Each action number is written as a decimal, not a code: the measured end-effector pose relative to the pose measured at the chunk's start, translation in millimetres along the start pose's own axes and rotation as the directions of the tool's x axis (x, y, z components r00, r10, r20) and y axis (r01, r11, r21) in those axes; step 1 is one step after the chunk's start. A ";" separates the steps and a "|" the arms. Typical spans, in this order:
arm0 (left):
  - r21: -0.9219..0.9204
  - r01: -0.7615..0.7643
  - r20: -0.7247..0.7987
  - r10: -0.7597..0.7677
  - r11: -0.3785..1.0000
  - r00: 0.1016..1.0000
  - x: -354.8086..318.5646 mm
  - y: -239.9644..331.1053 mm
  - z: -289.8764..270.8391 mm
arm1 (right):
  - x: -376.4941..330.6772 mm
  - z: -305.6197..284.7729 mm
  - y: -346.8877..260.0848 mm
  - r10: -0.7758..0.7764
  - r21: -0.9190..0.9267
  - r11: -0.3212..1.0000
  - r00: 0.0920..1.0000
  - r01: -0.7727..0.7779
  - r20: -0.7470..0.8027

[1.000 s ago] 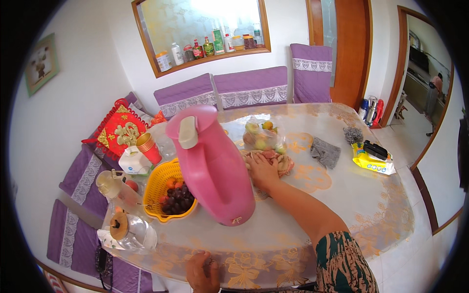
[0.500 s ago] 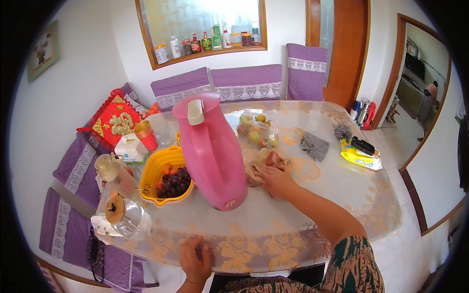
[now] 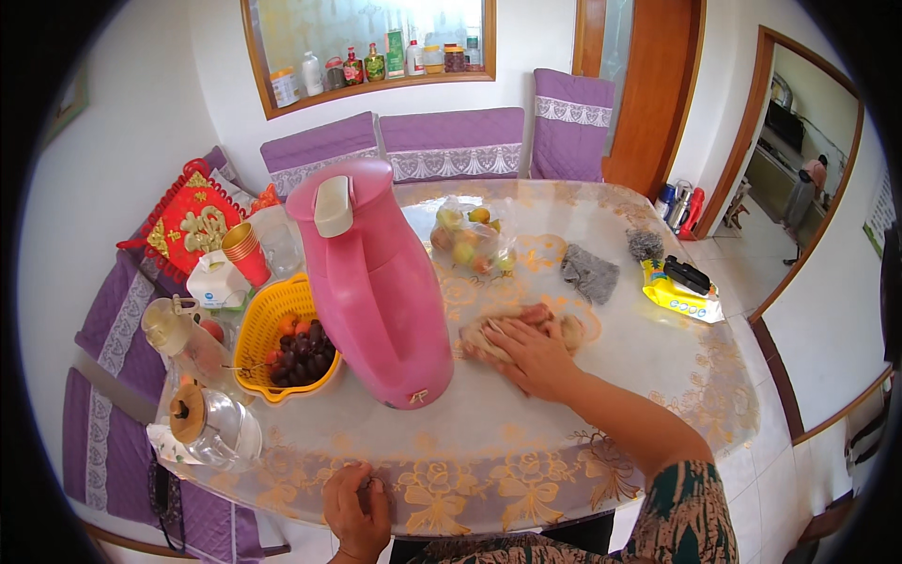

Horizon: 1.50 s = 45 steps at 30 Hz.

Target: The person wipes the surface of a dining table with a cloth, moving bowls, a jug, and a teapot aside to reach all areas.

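Observation:
My right hand presses down on a bunched beige cloth on the table, its fingers lying over the folds. A reddish patch of the cloth bulges beyond the fingertips. Just left of it stands a tall pink thermos jug with a pale lid lever. At the near edge of the table rests my left hand, fingers curled; a small dark area shows between thumb and fingers, and what it is cannot be made out.
Left of the jug are a yellow basket of grapes and other fruit, a glass pot, a plastic pitcher and orange cups. Beyond the cloth lie bagged fruit, a grey rag and a yellow wipes pack.
My right hand has slid the beige cloth a little rightward and nearer, away from the jug. The whole view has shifted slightly. My left hand stays at the table edge.

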<state>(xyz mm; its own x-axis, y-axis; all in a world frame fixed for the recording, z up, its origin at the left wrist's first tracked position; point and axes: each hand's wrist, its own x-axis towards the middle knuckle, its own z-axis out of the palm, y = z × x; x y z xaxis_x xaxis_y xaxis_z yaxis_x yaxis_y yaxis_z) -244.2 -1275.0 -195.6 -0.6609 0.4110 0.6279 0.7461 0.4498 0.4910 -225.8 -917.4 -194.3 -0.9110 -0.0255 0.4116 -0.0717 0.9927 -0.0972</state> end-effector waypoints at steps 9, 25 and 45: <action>0.039 -0.065 -0.040 0.067 0.997 0.997 -1.2 -4.1 -3.8 | 102.0 47.9 -7.8 0.184 -0.040 0.982 0.983 -0.183 0.022; -0.011 -0.037 -0.098 0.036 0.999 0.995 -1.0 -4.0 0.1 | -88.7 -45.7 -60.3 0.096 0.046 0.994 0.985 -0.104 0.143; -0.014 0.085 -0.038 -0.086 0.996 0.996 -5.8 -4.5 5.0 | 32.4 -22.8 -7.3 0.546 0.690 0.675 0.807 -0.263 -0.225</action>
<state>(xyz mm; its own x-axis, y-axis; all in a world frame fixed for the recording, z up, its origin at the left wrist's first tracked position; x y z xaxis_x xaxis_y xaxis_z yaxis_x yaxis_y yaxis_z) -244.1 -1275.4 -204.5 -0.7191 0.3405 0.6058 0.6879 0.4723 0.5511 -245.6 -922.8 -159.6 -0.6829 0.5476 0.4835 -0.0884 0.5950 -0.7988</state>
